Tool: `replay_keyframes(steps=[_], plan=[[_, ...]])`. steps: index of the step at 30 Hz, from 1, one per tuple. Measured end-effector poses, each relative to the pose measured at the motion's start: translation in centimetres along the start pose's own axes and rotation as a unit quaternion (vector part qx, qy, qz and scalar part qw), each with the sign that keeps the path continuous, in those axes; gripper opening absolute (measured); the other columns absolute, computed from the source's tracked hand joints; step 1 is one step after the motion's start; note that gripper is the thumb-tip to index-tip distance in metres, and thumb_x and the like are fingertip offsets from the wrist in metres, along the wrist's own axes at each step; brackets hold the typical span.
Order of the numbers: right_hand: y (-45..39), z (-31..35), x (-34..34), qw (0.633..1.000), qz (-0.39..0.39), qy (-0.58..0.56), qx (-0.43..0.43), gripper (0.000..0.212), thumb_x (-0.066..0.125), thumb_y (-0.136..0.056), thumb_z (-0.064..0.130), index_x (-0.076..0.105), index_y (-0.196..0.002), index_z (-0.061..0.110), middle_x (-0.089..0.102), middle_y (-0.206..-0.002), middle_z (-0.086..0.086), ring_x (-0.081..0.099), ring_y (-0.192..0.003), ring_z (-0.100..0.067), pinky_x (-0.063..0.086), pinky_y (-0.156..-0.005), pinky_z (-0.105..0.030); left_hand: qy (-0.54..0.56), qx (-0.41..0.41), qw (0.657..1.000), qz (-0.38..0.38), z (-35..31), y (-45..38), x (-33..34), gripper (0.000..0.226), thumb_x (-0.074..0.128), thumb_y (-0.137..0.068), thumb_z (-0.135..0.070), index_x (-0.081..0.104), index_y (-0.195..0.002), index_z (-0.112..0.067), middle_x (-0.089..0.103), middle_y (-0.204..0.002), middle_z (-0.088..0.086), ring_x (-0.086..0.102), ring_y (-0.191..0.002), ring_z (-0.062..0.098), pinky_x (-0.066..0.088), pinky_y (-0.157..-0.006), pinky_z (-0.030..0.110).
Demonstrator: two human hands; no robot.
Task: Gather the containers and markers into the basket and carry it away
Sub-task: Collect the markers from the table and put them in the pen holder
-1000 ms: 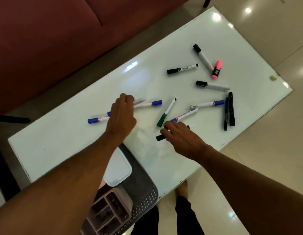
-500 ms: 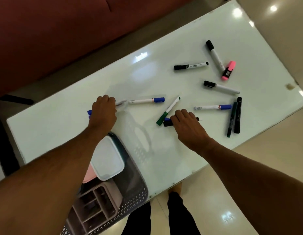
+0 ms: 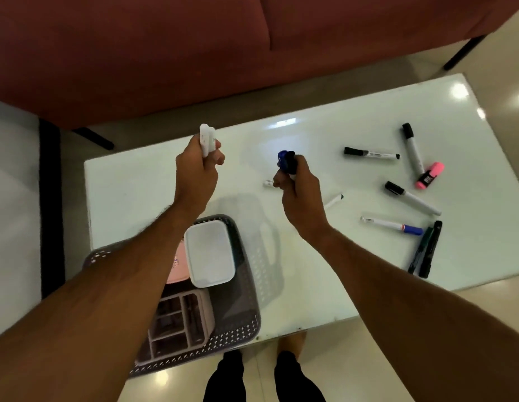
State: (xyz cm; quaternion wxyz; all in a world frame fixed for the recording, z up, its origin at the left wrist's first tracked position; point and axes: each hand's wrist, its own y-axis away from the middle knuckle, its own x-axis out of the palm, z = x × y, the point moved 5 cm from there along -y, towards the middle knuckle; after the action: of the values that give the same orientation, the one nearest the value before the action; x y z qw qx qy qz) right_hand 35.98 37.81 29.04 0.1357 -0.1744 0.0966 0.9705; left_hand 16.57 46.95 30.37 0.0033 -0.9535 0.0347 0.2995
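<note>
My left hand [image 3: 198, 169] is raised above the white table [image 3: 142, 187] and grips two white markers [image 3: 207, 138] pointing up. A little to the right, my right hand [image 3: 296, 184] is closed on a blue-capped and a black-capped marker [image 3: 286, 161]. The grey perforated basket [image 3: 241, 323] sits at the table's near left edge, under my left forearm. It holds a white lidded box [image 3: 209, 253], a pink container [image 3: 176, 265] and a divided organiser [image 3: 177, 323]. Several markers lie loose on the right, among them a pink highlighter [image 3: 430, 175] and a blue-capped marker [image 3: 391, 226].
A dark red sofa [image 3: 194, 53] runs along the far side of the table, with a narrow floor gap between. Shiny tiled floor surrounds the table. My legs [image 3: 252, 378] stand at the near edge. Two dark pens [image 3: 426, 250] lie close to the table's right front edge.
Both hands have lifted off the table with markers in them. The left took up two white-bodied ones, the right a blue and a black one. The view has shifted left and toward the sofa.
</note>
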Motion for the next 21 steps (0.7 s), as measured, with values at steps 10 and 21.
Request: replay_keyframes(steps=[10, 21], plan=[[6.2, 6.3, 11.4, 0.988, 0.032, -0.149, -0.032, 0.023, 0.05, -0.105, 0.009, 0.053, -0.128, 0.009, 0.064, -0.095, 0.001, 0.067, -0.087, -0.014, 0.057, -0.087, -0.021, 0.147, -0.031, 0.976, -0.158, 5.4, 9.0, -10.3, 0.006, 0.052, -0.103, -0.004, 0.056, -0.107, -0.006, 0.067, -0.097, 0.015, 0.073, -0.091, 0.032, 0.062, -0.085, 0.036], [17.5, 5.3, 17.3, 0.989, -0.018, -0.149, 0.008, 0.025, 0.052, -0.106, 0.014, 0.051, -0.128, 0.002, 0.069, -0.094, 0.004, 0.07, -0.086, 0.001, 0.053, -0.08, -0.014, 0.227, -0.119, 0.937, -0.236, 11.6, 22.1, -15.6, 0.014, 0.059, -0.102, -0.009, 0.058, -0.115, -0.004, 0.072, -0.101, 0.023, 0.075, -0.097, 0.032, 0.061, -0.094, 0.046]])
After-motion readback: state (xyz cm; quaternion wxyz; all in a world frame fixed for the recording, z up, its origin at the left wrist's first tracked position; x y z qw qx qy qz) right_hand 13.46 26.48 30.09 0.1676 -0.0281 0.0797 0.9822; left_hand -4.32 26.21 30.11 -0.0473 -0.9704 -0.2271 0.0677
